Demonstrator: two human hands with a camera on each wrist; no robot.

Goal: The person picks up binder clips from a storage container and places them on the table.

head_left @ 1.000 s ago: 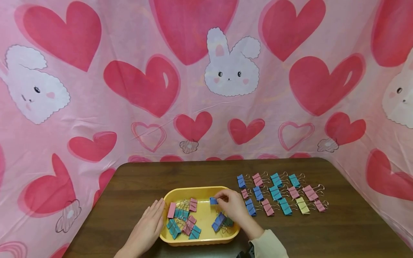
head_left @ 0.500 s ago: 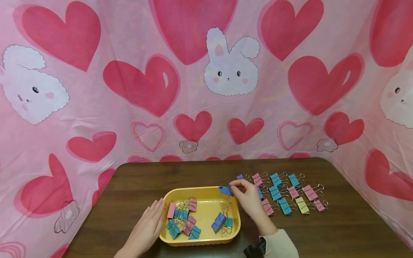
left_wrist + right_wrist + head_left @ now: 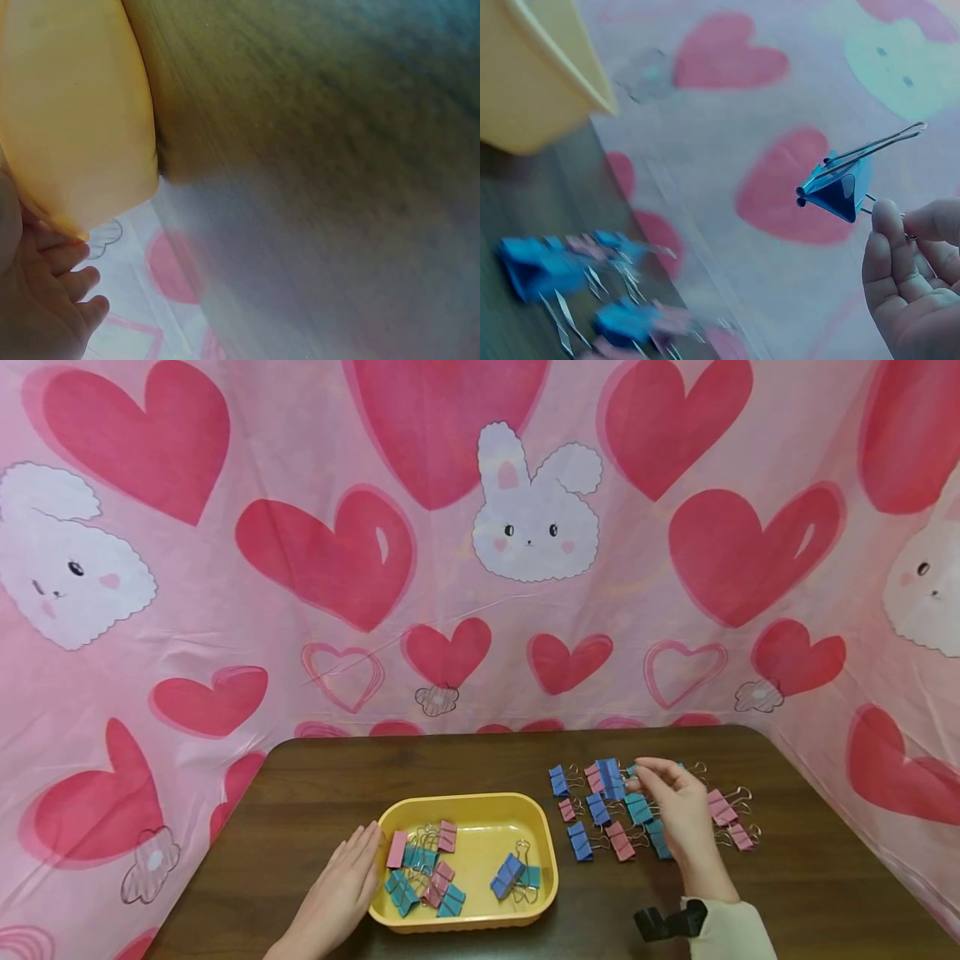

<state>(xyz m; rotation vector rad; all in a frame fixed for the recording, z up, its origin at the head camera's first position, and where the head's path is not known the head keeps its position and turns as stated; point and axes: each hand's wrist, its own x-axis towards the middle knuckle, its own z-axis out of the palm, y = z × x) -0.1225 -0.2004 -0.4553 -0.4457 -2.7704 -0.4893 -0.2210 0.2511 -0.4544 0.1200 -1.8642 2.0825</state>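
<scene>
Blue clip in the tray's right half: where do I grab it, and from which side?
I'd pinch the blue clip by its body, coming from above and the left: tray floor shows there, while the teal clip and wire handles crowd its right in the head view.

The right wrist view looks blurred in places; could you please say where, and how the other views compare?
Right wrist: lower-left clips smeared, yellow tray soft, held blue clip crisper; left wrist: tabletop hazy, paler low down; head: fairly sharp, evenly lit.
</scene>
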